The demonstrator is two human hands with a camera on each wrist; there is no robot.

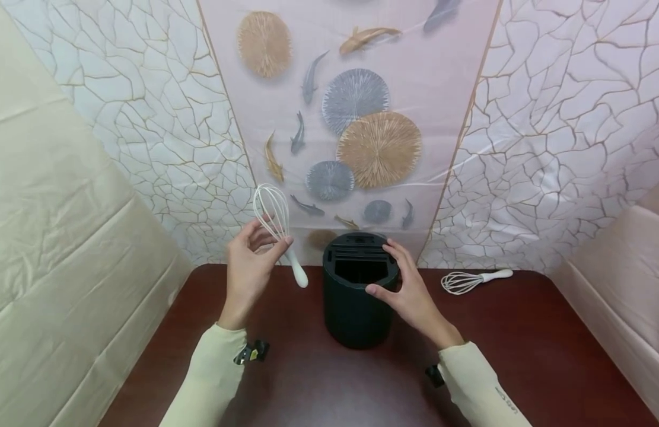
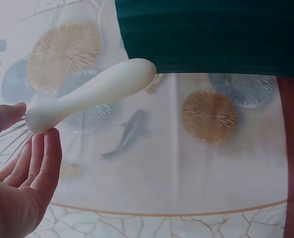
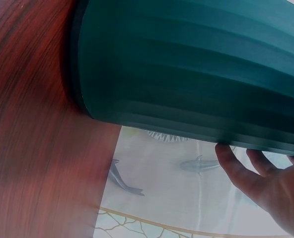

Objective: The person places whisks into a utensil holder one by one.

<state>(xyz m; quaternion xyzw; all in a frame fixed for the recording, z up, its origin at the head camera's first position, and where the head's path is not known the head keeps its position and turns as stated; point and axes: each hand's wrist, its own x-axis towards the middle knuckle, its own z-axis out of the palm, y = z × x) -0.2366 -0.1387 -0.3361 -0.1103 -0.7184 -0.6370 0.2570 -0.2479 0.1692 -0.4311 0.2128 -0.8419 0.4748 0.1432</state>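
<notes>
My left hand (image 1: 248, 261) holds a white whisk (image 1: 296, 264) up to the left of a dark green utensil holder (image 1: 356, 317). Thumb and fingers pinch it where the wires meet the handle, so the handle points down and right. In the left wrist view the whisk's smooth handle (image 2: 102, 89) ends near the holder's side. The holder stands upright, with slots and a wide opening in its top. My right hand (image 1: 414, 293) grips the holder's upper right, thumb at the front rim and fingers farther back; in the right wrist view its fingertips touch the ribbed wall (image 3: 196, 74).
A second white whisk (image 1: 476, 280) lies on the dark red-brown table (image 1: 521, 350), near the back edge to the right. Behind the table hangs a patterned cloth (image 1: 164, 118), and beige fabric (image 1: 57, 255) flanks the left side.
</notes>
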